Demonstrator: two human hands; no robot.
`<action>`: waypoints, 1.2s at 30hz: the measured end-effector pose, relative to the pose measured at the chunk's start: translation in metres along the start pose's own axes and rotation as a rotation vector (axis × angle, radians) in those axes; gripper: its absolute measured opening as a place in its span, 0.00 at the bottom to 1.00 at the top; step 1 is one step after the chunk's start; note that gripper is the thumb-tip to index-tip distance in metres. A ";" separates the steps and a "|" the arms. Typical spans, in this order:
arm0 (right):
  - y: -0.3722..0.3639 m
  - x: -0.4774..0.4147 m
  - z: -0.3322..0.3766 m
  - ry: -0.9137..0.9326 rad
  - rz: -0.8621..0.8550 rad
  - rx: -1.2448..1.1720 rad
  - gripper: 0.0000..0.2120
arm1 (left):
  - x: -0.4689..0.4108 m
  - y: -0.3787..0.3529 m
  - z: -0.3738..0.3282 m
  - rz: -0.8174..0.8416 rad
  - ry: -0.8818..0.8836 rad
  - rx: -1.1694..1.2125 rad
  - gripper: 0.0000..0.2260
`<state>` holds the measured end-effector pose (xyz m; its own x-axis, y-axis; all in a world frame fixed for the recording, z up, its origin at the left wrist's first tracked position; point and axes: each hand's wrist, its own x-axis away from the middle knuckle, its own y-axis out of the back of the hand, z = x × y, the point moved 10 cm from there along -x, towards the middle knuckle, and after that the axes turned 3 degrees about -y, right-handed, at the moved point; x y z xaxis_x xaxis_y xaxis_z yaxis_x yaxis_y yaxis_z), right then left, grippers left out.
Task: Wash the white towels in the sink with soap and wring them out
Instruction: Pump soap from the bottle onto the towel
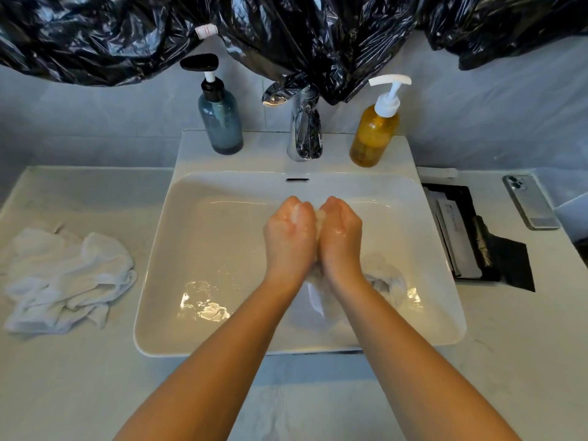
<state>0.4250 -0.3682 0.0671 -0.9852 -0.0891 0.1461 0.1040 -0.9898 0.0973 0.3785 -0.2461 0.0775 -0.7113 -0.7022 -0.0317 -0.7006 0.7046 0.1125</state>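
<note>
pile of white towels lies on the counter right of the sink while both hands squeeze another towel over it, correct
No: the head view shows the pile of white towels on the counter left of the sink. The left hand and right hand do squeeze another towel over it.

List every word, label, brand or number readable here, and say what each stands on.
No text reads clearly.
Small white tag with red marks on the black plastic sheeting: too blurred to read.
Grey packets in the black tray: print too small to read.
Blue-grey pump bottle, amber pump bottle: no label shows.
Wet white towel gripped by the left hand and right hand: no print shows.
</note>
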 end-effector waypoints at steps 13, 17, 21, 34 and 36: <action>0.005 0.003 -0.002 -0.007 -0.021 -0.122 0.19 | 0.007 -0.004 -0.021 0.029 -0.106 0.033 0.15; 0.004 0.001 0.003 0.025 -0.015 -0.051 0.18 | 0.004 -0.004 -0.016 0.027 -0.089 0.032 0.15; 0.006 0.005 -0.006 -0.021 -0.020 -0.060 0.18 | 0.009 -0.006 -0.004 0.050 -0.061 0.031 0.18; -0.008 0.006 0.006 0.077 0.278 -0.037 0.17 | 0.009 0.018 -0.014 0.124 -0.160 0.062 0.13; -0.010 0.005 0.005 0.119 0.393 0.014 0.13 | 0.001 0.040 -0.015 0.059 -0.163 0.054 0.11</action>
<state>0.4196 -0.3587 0.0721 -0.8788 -0.4734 0.0603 0.4768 -0.8762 0.0705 0.3507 -0.2204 0.0966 -0.7479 -0.6367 -0.1880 -0.6563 0.7516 0.0657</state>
